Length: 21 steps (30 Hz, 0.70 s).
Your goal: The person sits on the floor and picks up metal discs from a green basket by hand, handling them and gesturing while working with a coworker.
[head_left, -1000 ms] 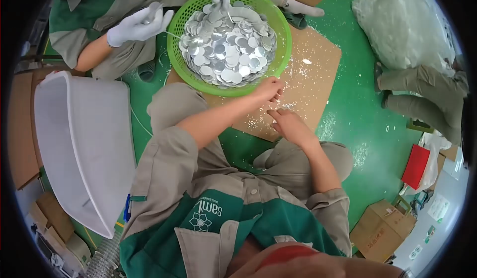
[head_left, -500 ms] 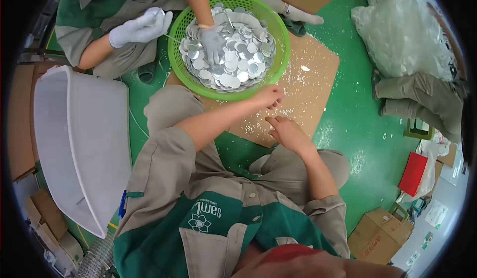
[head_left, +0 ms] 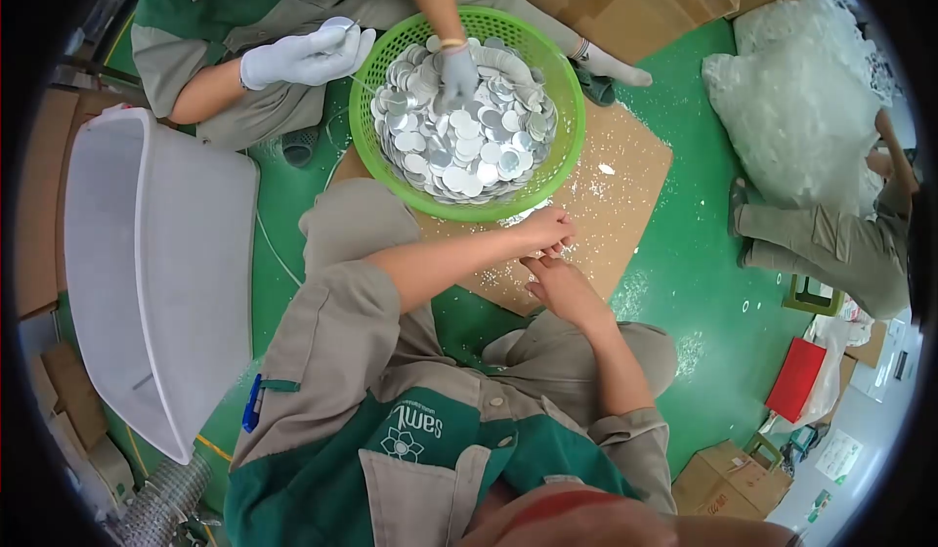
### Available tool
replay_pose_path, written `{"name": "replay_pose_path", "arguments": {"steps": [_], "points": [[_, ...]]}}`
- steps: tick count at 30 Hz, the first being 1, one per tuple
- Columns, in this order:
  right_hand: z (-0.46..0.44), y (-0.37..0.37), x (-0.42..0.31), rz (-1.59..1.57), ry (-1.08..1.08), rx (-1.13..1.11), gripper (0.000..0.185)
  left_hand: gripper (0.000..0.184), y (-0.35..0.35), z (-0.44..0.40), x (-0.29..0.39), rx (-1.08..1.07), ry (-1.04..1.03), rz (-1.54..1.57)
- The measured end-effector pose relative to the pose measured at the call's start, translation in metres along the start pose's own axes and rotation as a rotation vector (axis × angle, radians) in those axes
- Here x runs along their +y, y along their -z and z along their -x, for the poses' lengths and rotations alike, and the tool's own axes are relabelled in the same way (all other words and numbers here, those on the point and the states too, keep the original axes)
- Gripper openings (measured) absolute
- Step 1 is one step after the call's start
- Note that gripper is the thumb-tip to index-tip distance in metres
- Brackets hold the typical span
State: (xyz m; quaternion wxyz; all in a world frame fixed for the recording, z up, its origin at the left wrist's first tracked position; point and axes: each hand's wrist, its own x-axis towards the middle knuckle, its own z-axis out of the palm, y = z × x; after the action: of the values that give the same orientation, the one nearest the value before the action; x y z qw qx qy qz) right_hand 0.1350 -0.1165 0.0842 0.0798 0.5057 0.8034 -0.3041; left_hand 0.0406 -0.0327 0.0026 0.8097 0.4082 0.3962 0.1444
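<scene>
Left hand: the person's bare left hand, fingers loosely curled, just ahead of the right; too small to tell whether anything is pinched in it
Right hand: the bare right hand, fingers bent toward the left one, tips very close to it; cannot tell if they touch, or hold anything between them
Under both: flat brown cardboard sheet, with fine white flecks and one larger white scrap; whether either hand rests on it is unclear
Basket from the hands: round bright-green perforated plastic basket, ahead and a little to the left; left hand nearer, near the rim but apart, right hand farther back; round rim, so no clear long axis
Discs: heap of thin round silvery discs, inside the basket, beyond both bare hands; a curved row stands stacked at the far right
Across the basket: a co-worker's white-gloved hand down on the discs; their other white-gloved hand outside the rim, pale round piece at its fingertips
Far left: deep white plastic tub, well apart from the hands
Far right: bulky clear plastic sack; below it, red rectangular box
</scene>
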Motion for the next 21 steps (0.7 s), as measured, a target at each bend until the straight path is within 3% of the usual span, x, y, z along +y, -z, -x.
{"name": "replay_pose_path", "arguments": {"steps": [8,9,12,13,21], "points": [[-0.004,0.004,-0.001,-0.059,-0.002,-0.028,0.040,0.016,-0.001,-0.008,-0.016,-0.003,-0.025,-0.055],[-0.004,0.002,0.000,-0.093,0.008,-0.035,0.041,0.016,-0.006,0.015,0.008,0.055,0.019,-0.083],[-0.008,-0.004,0.001,-0.021,-0.082,-0.117,0.042,0.017,-0.003,0.005,0.000,-0.025,0.052,-0.130],[-0.006,-0.001,-0.002,-0.012,-0.008,-0.010,0.041,0.016,-0.003,0.004,0.000,-0.017,0.031,-0.155],[-0.010,0.002,-0.003,-0.092,-0.008,-0.062,0.044,0.016,-0.008,0.006,0.004,0.022,0.070,-0.109]]}}
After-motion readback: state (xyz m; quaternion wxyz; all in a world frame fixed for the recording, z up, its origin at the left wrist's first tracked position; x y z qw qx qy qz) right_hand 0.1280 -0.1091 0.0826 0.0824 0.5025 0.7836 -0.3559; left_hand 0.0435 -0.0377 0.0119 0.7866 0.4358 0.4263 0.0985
